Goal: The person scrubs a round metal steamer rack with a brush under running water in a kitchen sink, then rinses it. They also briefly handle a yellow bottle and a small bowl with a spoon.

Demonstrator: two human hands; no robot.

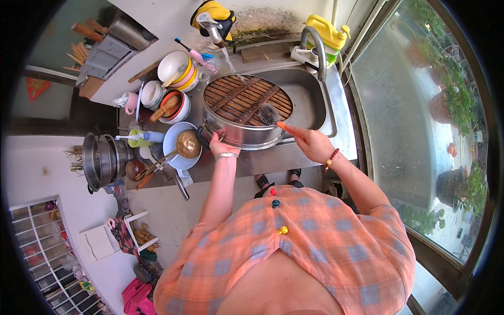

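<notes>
A round metal steamer tier [246, 136] with a slatted wooden rack [236, 96] rests tilted over the left part of the steel sink [311, 98]. My left hand [224, 145] grips its near left side beside the black handle. In my right hand [313, 142] is the orange handle of a round scrubbing brush [269, 114], whose grey bristles touch the slats near the right edge. Water runs from the faucet [212, 29] onto the far edge of the rack.
Left of the sink stand stacked bowls [173, 67], a light blue basin [179, 132] with a ladle, and steel pots [100, 157]. A yellow jug [325, 33] stands behind the grey curved spout [322, 59]. A window [401, 98] borders the counter on the right.
</notes>
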